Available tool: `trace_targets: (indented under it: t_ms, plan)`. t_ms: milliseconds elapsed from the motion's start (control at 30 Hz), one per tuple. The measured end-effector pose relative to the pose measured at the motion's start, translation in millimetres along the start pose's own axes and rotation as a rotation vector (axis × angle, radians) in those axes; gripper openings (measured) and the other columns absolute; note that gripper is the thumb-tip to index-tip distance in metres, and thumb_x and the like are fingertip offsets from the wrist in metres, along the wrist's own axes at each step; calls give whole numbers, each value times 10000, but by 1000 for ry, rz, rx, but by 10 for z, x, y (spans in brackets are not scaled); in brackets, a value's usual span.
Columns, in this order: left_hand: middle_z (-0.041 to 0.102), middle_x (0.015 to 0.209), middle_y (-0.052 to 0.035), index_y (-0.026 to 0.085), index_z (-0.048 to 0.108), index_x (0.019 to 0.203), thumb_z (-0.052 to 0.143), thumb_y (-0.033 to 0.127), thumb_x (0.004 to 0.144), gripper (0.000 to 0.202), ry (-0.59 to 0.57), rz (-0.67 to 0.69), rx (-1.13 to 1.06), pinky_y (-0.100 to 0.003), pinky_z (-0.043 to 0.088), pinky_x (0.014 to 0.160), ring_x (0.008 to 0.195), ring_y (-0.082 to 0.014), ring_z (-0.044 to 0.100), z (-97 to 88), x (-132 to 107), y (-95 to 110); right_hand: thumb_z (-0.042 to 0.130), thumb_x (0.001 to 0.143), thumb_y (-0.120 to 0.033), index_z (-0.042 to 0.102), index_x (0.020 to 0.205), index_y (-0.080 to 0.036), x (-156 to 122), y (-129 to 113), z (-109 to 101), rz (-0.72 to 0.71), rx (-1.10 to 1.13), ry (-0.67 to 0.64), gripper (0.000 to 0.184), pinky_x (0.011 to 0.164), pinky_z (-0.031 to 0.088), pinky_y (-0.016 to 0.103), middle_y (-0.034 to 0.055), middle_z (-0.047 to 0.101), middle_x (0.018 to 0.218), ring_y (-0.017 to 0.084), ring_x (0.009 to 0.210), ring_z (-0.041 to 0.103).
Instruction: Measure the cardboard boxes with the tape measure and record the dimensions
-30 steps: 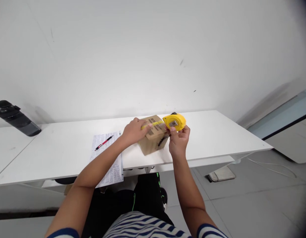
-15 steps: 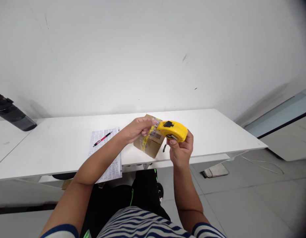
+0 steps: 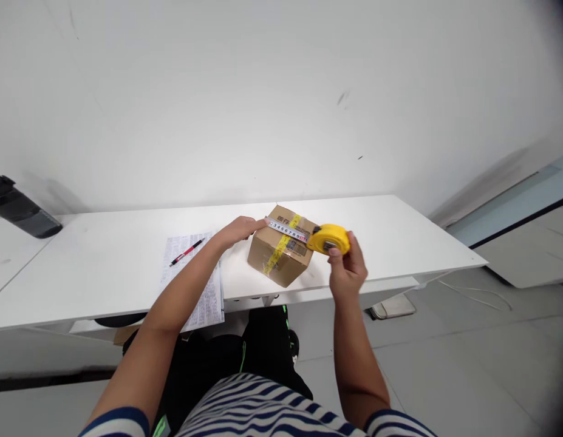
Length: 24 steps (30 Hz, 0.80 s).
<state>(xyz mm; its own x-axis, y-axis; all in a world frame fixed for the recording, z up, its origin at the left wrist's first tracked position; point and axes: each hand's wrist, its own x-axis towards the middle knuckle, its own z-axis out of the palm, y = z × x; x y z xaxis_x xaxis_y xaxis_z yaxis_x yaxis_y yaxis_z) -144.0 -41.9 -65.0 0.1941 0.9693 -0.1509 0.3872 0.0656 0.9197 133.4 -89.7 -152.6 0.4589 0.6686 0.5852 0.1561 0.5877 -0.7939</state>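
A brown cardboard box (image 3: pixel 281 258) with yellow printed tape round it stands on the white table. My right hand (image 3: pixel 348 267) is closed on the yellow case of a tape measure (image 3: pixel 334 237), just right of the box. From the case the white blade (image 3: pixel 288 230) runs left across the box's top, its numbers facing up. At the box's left edge my left hand (image 3: pixel 242 230) pinches the blade's end; its fingertips partly hide that end.
Left of the box, printed sheets (image 3: pixel 208 300) lie on the table (image 3: pixel 103 261), with a red and black pen (image 3: pixel 187 252) on top. A dark bottle (image 3: pixel 23 209) stands at the far left. The wall (image 3: pixel 245 121) rises behind the table's back edge.
The blade has been drawn out of the case and now lies across the box's top. My left hand has moved left, my right hand slightly right and down with the case.
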Motion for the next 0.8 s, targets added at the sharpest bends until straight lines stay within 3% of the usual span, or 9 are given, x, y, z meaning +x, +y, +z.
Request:
trace_targets:
  t_ms: [167,300,467,600,800]
  plan:
    - [573,726,-13,198,541,710,691,713,744,537,41,-46,-27,-287,328,616,657,-140,477,40,-1,-53,675,882,-542,610,1411,-244,-64,81,302,-68,-19,-134,611,998,573,460,135,701,1289,273,1174,680]
    - [622,822,-25,207,572,805,629,740,784,537,8,-41,-47,-287,382,647,726,-161,541,-14,-18,-132,683,887,-510,611,1412,-273,-71,54,384,-75,20,-156,580,1004,570,470,126,692,1313,275,1184,676]
    - [671,929,-48,208,643,944,593,756,798,569,3,-79,-23,-307,434,720,821,-193,591,-32,-17,-173,740,838,-510,635,1392,-282,-30,49,187,27,45,-75,608,817,622,408,122,673,1358,251,1025,708]
    - [689,981,-59,200,656,1011,581,738,815,577,9,-72,-63,-309,441,736,863,-199,605,9,-26,-174,786,786,-515,649,1378,-279,5,141,-65,88,43,-4,652,601,567,302,96,730,1196,155,730,651]
    - [718,1048,-70,200,681,1096,571,720,824,597,16,-59,-156,-311,449,751,909,-210,630,93,-29,-156,759,797,-549,632,1393,-297,-41,128,-63,100,19,-58,659,610,562,310,103,695,1259,156,742,622]
